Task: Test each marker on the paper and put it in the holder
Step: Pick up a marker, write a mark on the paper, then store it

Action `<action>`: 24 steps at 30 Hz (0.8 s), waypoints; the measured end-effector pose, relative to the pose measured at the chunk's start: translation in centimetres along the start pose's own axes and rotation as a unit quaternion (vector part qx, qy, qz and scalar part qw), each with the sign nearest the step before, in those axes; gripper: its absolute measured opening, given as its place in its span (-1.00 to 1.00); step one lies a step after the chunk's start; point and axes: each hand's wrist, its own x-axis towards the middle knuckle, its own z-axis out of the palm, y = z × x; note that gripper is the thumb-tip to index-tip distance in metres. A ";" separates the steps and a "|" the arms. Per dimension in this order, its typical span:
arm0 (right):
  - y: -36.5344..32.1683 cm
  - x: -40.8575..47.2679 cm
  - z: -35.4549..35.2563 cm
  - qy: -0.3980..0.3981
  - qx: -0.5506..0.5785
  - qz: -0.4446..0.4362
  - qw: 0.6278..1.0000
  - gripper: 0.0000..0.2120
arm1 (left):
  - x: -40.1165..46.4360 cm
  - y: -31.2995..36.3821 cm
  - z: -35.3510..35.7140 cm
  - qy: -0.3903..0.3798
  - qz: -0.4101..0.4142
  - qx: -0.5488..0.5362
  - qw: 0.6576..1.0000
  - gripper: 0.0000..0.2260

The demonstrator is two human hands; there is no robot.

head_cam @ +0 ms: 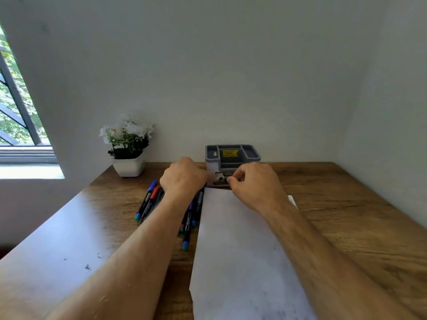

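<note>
A grey holder (232, 153) with several compartments and a yellow sticker stands at the back of the desk against the wall. My left hand (183, 177) and my right hand (255, 183) meet just in front of it, fingers curled. Together they grip a dark marker (225, 174) held crosswise, with only a short piece showing between them. A white sheet of paper (240, 250) lies lengthwise under my right forearm. Several loose markers (147, 199) with blue, red and teal ends lie left of the paper, partly hidden by my left forearm.
A white pot of white flowers (128, 155) stands at the back left of the wooden desk (346, 215). A window (16, 116) is at the far left, and the wall runs close behind and to the right.
</note>
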 end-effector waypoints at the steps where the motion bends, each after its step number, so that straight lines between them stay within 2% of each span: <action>1: 0.0 0.0 0.1 -0.005 0.007 0.005 1.000 -0.80 | 0.0 0.1 -0.6 0.003 -0.004 -0.023 1.000 -0.63; 6: 0.2 0.0 0.5 -0.016 0.069 0.037 0.997 -0.73 | -0.1 0.0 -4.2 0.064 -0.006 -0.166 0.984 -0.64; 9: 0.3 -0.2 0.6 -0.028 0.144 0.057 0.988 -0.68 | -0.7 0.2 -5.6 0.070 0.025 -0.328 0.942 -0.65; 12: -0.5 -0.5 -0.1 -0.033 0.320 0.085 0.943 -0.64 | -2.3 1.1 -5.8 -0.020 -0.005 -0.509 0.861 -0.73; 15: -1.8 -0.8 -1.2 -0.084 0.464 0.092 0.877 -0.65 | -4.0 1.7 -4.7 -0.141 -0.034 -0.609 0.780 -0.73; 19: -2.5 -1.3 -2.2 -0.117 0.554 0.073 0.821 -0.71 | -4.9 1.1 -3.7 -0.230 0.068 -0.660 0.712 -0.72; 21: -2.5 -1.4 -2.3 -0.116 0.571 0.069 0.810 -0.76 | -4.8 0.9 -3.6 -0.242 0.101 -0.673 0.692 -0.73; 24: -2.3 -1.3 -2.3 -0.093 0.531 0.050 0.841 -0.83 | -4.5 0.6 -3.3 -0.250 0.124 -0.689 0.669 -0.76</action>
